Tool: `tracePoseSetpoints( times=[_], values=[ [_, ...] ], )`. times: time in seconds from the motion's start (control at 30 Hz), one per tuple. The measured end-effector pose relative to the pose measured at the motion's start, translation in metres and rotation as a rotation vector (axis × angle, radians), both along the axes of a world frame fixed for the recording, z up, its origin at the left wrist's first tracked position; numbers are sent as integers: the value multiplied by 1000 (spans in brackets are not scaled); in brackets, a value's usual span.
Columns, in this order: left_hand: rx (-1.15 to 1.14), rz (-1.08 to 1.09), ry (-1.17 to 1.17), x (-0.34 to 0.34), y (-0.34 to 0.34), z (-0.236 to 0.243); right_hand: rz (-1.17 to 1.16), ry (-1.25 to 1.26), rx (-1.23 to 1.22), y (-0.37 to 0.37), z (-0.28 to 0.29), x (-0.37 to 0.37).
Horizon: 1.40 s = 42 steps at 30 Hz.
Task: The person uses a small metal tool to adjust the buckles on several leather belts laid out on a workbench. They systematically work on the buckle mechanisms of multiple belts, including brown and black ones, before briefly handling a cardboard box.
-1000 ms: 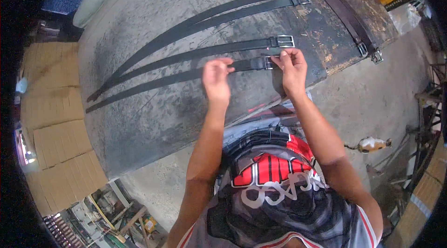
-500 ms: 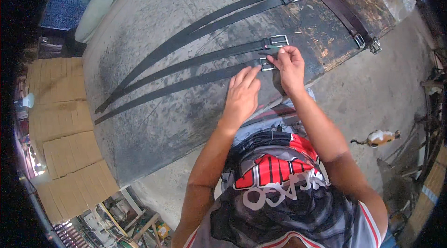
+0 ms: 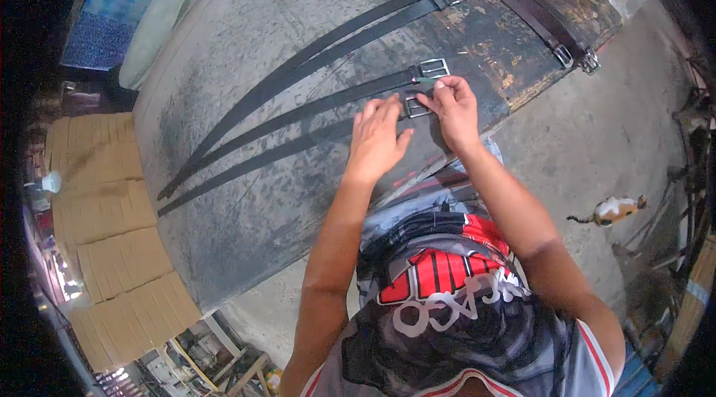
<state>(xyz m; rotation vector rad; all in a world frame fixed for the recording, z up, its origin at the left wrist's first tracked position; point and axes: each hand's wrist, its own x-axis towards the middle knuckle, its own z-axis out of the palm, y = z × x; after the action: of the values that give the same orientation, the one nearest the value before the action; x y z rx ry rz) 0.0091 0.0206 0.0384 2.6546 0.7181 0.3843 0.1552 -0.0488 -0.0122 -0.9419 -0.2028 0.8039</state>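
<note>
My right hand [image 3: 457,110] is pinching a thin green stick-like tool [image 3: 425,80], its tip pointing left beside the silver buckle [image 3: 434,67] of a black belt [image 3: 328,101]. Its lower fingertips are at the buckle [image 3: 412,108] of the nearest black belt [image 3: 291,143]. Over that nearest belt, just left of the buckle, rests my left hand [image 3: 377,142], fingers extended and thumb apart. It covers part of the strap; whether it presses down is hard to see. Two more black belts [image 3: 298,60] lie farther away, overlapping toward their left ends.
The belts lie on a worn dark worktable [image 3: 246,248]. Dark brown belts [image 3: 514,5] cross its far right corner, buckles at the edge. Flattened cardboard [image 3: 112,203] is at the left. A calico cat [image 3: 617,210] is on the concrete floor at right.
My left hand has drawn slightly left from the nearest buckle, its thumb now spread. The right hand keeps its pinch on the green tool. The whole view has shifted a little.
</note>
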Motion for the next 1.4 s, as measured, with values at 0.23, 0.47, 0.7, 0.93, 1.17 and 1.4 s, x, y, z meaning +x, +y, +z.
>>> tracePoseSetpoints(
  times=[0.23, 0.47, 0.7, 0.93, 1.17, 1.4],
  values=[
    [31, 131, -50, -23, 16, -16, -7, 94, 107, -2, -6, 6],
    [-62, 3, -154, -22, 20, -12, -309, -321, -383, -80, 30, 65],
    [-105, 13, -259, -2, 36, -14, -577, -443, -1052, -347, -109, 158],
    [-16, 47, -158, 28, 57, -27, 386, -617, -2037, -626, -290, 93],
    [-27, 54, -250, 17, 31, -22, -117, -655, -1753, -513, -251, 116],
    [49, 51, -319, 19, 28, -44, -396, -934, -717, -217, -36, 149]
  ],
)
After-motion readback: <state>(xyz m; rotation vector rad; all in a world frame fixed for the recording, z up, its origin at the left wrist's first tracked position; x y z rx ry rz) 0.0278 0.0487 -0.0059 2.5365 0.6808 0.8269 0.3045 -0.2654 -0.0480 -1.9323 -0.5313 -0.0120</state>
